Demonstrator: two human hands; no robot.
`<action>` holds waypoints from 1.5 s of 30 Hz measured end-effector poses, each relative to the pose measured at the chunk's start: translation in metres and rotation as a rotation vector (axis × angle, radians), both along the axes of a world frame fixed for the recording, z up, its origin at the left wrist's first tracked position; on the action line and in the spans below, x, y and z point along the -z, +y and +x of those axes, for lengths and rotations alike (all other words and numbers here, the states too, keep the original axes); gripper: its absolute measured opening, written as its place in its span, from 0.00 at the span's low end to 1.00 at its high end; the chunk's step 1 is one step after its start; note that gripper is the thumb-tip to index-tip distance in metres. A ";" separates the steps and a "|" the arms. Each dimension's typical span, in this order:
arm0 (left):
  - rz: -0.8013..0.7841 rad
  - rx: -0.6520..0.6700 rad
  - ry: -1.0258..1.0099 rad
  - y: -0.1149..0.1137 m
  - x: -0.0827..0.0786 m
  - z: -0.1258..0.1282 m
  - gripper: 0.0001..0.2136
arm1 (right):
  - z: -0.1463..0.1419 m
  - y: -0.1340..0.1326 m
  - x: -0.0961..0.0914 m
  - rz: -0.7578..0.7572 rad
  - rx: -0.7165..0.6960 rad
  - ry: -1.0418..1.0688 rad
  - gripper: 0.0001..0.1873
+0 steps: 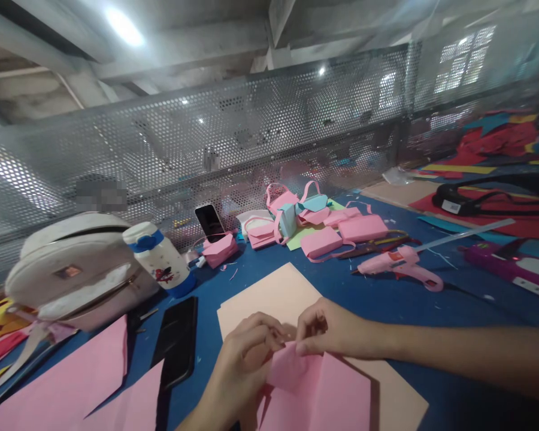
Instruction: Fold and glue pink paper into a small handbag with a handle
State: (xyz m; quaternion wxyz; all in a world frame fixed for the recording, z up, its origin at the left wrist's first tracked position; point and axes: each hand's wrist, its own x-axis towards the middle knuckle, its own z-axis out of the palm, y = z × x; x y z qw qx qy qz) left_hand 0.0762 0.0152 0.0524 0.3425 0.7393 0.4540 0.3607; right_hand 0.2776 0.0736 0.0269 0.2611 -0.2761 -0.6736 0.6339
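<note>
A folded piece of pink paper [341, 395] is in front of me, with creases and raised flaps. My left hand [247, 359] pinches its upper left edge. On the same top edge, the thumb and fingers of my right hand [326, 329] close on a flap. Beneath the paper lie peach-coloured sheets [269, 293], partly covered by my hands. Beyond them stand small pink paper bags [321, 242] with strap handles, and a light blue paper bag [288, 220] among them.
Right of the bags lies a pink glue gun [399, 266] with a clear stick. A purple device [512, 263] is farther right. At left are a black phone [177, 341], pink sheets [72, 383], a white bottle [161, 260] and a backpack [85, 269]. A perforated metal screen [251, 131] stands behind.
</note>
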 end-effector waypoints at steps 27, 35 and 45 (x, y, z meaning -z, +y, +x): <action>0.195 0.003 0.320 -0.012 -0.010 -0.001 0.10 | 0.002 -0.004 -0.004 0.066 -0.037 -0.014 0.17; -0.181 -0.189 0.129 -0.006 -0.013 0.003 0.12 | 0.003 -0.003 -0.003 0.087 -0.039 -0.024 0.17; -0.070 -0.218 0.078 -0.011 -0.005 0.007 0.07 | -0.001 -0.004 0.003 0.101 -0.016 0.012 0.15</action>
